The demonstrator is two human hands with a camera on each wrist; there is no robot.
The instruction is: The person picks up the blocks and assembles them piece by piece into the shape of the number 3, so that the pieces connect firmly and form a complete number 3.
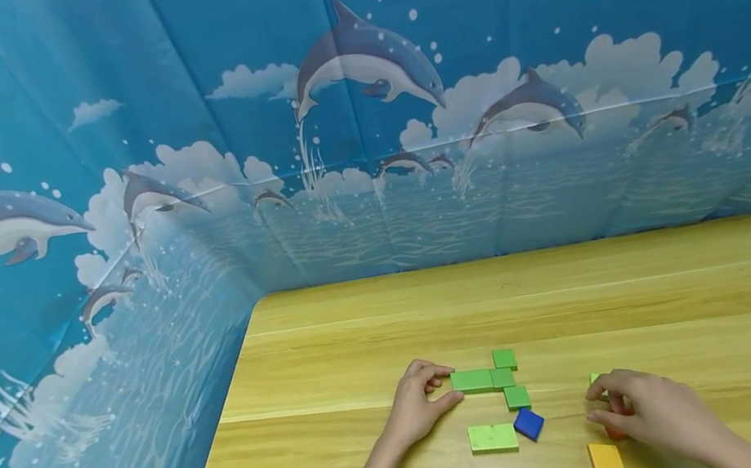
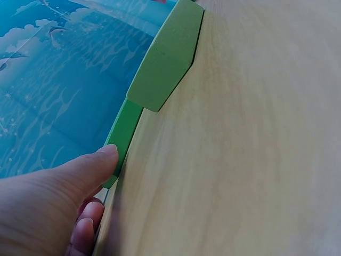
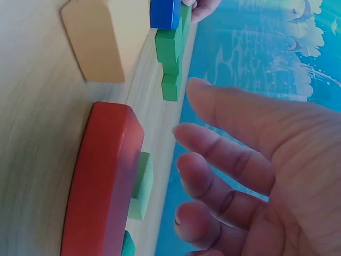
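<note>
My left hand (image 1: 414, 401) pinches the left end of a long green block (image 1: 471, 381) lying flat on the table. In the left wrist view the thumb presses along the near side of that block (image 2: 123, 133). Its right end meets a small green square block (image 1: 502, 378), with another green square (image 1: 504, 359) behind and a third (image 1: 517, 396) in front. My right hand (image 1: 647, 408) hovers over a red block (image 3: 98, 181) and a light green block (image 3: 141, 184), fingers loosely bent and holding nothing. Most of the red block is hidden under this hand in the head view.
A light green rectangular block (image 1: 493, 438) lies in front of the green row, with a blue square block (image 1: 529, 423) turned at an angle beside it. Nearer the front is an orange-yellow block (image 1: 605, 459). Dolphin-printed blue sheeting (image 1: 373, 218) borders the wooden table (image 1: 334, 340).
</note>
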